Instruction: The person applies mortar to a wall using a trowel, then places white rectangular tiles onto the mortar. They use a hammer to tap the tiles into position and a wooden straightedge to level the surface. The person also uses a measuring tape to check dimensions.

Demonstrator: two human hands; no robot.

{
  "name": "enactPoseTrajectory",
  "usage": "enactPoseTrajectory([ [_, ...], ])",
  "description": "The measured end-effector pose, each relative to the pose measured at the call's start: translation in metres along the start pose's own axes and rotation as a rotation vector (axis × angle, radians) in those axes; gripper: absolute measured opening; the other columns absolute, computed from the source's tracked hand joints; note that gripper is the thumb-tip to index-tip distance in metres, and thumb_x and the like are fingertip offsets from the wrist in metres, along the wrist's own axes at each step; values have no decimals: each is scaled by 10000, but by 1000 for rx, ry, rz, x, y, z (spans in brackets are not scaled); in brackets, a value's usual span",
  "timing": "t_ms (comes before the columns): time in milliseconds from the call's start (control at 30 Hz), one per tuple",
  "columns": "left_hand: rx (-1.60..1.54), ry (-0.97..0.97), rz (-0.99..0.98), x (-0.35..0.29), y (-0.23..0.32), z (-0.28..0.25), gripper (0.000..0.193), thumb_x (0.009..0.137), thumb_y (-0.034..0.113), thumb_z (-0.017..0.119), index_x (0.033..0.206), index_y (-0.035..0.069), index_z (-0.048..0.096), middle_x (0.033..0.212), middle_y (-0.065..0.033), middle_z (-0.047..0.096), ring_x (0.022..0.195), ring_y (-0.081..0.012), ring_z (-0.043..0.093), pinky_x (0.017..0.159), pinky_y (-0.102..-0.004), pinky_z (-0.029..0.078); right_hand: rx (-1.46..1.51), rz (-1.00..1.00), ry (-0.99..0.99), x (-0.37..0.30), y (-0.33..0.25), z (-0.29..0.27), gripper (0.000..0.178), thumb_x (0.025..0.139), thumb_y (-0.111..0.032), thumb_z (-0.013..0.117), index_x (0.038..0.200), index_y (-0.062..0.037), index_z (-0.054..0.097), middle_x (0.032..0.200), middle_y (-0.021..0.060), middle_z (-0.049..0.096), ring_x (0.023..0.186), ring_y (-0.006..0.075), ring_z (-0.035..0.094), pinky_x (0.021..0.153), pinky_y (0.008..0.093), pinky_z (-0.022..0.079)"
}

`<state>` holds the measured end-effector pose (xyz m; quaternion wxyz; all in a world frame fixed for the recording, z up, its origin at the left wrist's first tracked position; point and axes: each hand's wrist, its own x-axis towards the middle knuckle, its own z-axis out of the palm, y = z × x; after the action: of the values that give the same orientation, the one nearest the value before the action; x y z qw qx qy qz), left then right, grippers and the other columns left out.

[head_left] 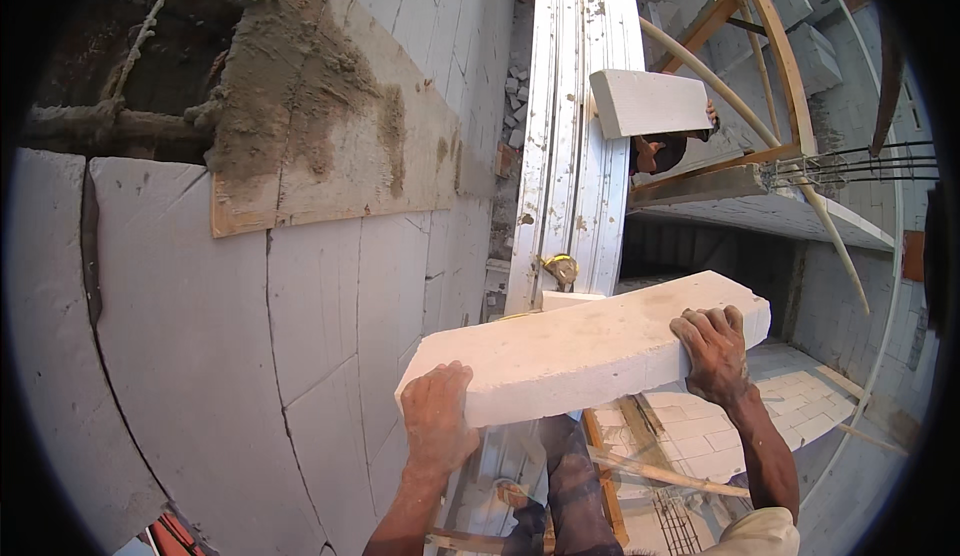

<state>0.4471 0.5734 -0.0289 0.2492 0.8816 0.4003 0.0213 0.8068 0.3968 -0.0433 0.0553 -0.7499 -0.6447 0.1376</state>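
I hold a long white aerated concrete block [580,346] level in front of me, above a drop. My left hand [437,424] grips its near left end from below and the side. My right hand [714,350] clasps its right end, fingers over the top edge. Further off, another person [662,151] carries a second white block [648,102], which hides most of them.
A wall of white blocks [250,336] fills the left, with a mortar-smeared plywood board [330,106] on top. A white ribbed beam [580,126] runs away from me, a yellow tape measure [561,268] on it. A wooden ladder frame [770,46] and rebar [880,161] stand at right.
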Motion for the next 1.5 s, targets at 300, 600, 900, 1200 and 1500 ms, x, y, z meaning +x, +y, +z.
enactPoseTrajectory([
  [300,-88,-370,-506,-277,68,-115,577,681,288,852,1177,67,657,1081,-148,650,1073,-370,599,937,-510,410,94,-436,-564,-75,-122,-73,717,571,-198,879,1229,-199,592,1136,22,675,1120,262,614,992,510,417],
  [600,60,-41,-565,-456,121,-232,707,635,529,842,1129,64,648,1021,-131,630,951,-329,596,869,-464,416,-9,-903,-462,-62,-276,-187,800,541,-221,884,1273,-152,568,1108,17,628,1119,249,590,937,458,431],
  [900,137,286,-539,-550,194,-464,753,495,192,871,1178,26,600,1027,-153,607,969,-351,608,845,-465,465,-171,-1252,-195,3,-477,-475,960,336,-238,926,1258,-166,670,1080,52,718,1068,250,659,1009,458,498],
  [1200,521,577,-682,-681,169,-605,1080,580,655,862,1376,9,523,1193,-189,634,1069,-327,671,943,-486,528,-88,-1501,72,-4,-628,-597,868,384,-159,908,1217,-62,688,1067,144,741,1033,300,695,944,427,542],
  [1500,248,493,-869,-647,74,-542,1099,444,620,949,1297,19,603,1033,-156,713,943,-300,716,854,-433,566,16,-1592,-290,62,-711,-487,710,466,-113,900,1142,-7,708,1035,196,746,984,337,710,858,412,568],
])
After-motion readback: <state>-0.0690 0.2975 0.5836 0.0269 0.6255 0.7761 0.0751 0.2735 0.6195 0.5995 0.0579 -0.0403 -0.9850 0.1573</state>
